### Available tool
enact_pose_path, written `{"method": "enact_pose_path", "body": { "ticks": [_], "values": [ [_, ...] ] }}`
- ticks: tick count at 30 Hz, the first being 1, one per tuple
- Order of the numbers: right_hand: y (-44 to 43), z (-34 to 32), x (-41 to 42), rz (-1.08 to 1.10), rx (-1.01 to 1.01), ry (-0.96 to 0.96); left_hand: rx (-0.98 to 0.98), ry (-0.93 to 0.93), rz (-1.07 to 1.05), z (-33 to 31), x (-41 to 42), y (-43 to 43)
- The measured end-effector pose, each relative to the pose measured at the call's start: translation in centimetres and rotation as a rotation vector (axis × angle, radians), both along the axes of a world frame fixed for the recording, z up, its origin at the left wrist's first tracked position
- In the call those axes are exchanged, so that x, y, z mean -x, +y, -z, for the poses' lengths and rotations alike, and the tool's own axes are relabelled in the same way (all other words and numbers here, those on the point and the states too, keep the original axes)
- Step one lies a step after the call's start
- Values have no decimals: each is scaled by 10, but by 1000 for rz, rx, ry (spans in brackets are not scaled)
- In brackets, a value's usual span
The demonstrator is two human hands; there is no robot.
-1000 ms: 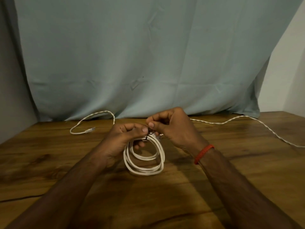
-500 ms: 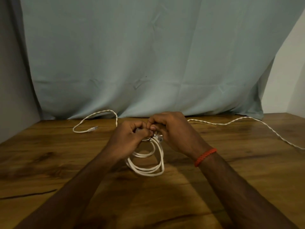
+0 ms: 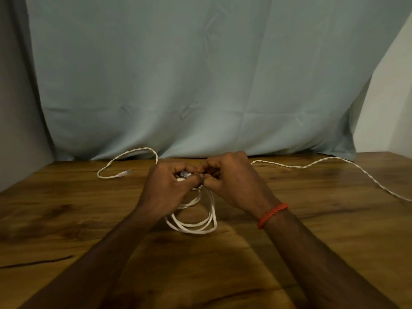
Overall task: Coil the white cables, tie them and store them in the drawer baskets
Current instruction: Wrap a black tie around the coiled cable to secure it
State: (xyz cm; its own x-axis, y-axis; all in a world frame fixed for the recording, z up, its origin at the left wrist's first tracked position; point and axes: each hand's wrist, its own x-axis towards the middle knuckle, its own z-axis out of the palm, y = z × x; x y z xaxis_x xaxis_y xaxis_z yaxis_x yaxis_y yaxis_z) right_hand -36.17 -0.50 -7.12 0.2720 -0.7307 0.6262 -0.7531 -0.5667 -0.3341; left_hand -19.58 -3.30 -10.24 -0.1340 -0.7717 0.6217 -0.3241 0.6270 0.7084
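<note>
A coiled white cable (image 3: 196, 226) lies in several loops on the wooden table (image 3: 312, 219), its top end lifted between my hands. My left hand (image 3: 167, 190) grips the top of the coil, with a clear plug end showing by its fingers. My right hand (image 3: 231, 184), with a red thread band on the wrist, pinches something small at the same spot; my fingers hide what it is. A second, twisted white cable (image 3: 334, 160) runs loose across the back of the table, and its plug end (image 3: 124, 173) lies at the left.
A pale blue cloth (image 3: 200, 85) hangs behind the table down to its back edge. A dark crack (image 3: 38, 263) marks the tabletop at front left. No drawer or basket is in view.
Both hands have closed in tighter at the top of the coil, fingertips pressed together. The coil's lower loops have stayed on the table.
</note>
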Motion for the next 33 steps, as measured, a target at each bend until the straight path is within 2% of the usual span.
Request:
{"method": "enact_pose_path", "body": {
  "ticks": [5,11,16,19,28,33],
  "values": [
    [-3,4,3,-13,22,-83,-25,-1,48,-3,0,4],
    [-4,5,7,-143,-24,-233,-192,31,163,-10,-8,-3],
    [-6,3,13,-206,-21,-151,-298,94,284,-13,-13,-6],
    [-7,1,15,-196,13,-97,-306,100,334,-11,-14,-6],
    [0,-1,13,-175,65,-202,-317,204,422,-10,-18,-7],
    [2,0,10,-189,45,-225,-237,142,360,-8,-18,-7]
  ]
}}
